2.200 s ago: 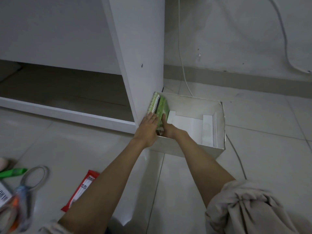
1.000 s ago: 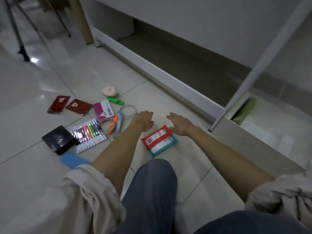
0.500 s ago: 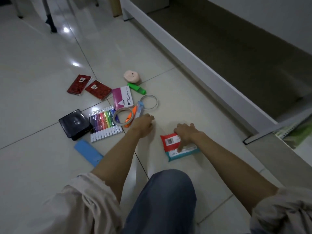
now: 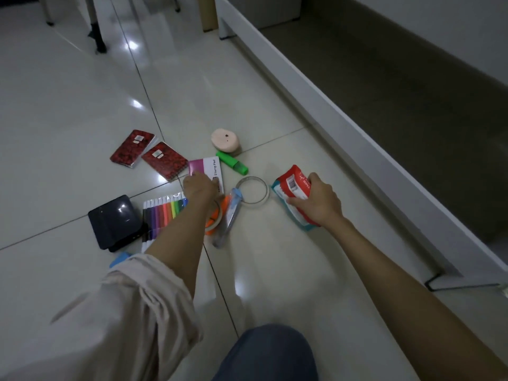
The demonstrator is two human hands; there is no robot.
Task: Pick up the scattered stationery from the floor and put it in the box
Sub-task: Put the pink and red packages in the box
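My right hand grips a red and teal packet, tilted up off the floor. My left hand rests on the pink and white stamp pad box, its fingers over the box's near end. Around it lie two red notebooks, a marker set, a black case, a green highlighter, a pink round eraser, a clear tape ring, an orange tape roll and a clear pen pack. The box is out of view.
A white furniture base rail runs diagonally along the right, with a dark recess behind it. Chair or stand legs stand at the far left. My knee is at the bottom. A blue item peeks from under my left sleeve.
I turned from the box to the floor pile. My right hand closed on the red and teal packet and lifted it. My left hand moved forward onto the stamp pad box.
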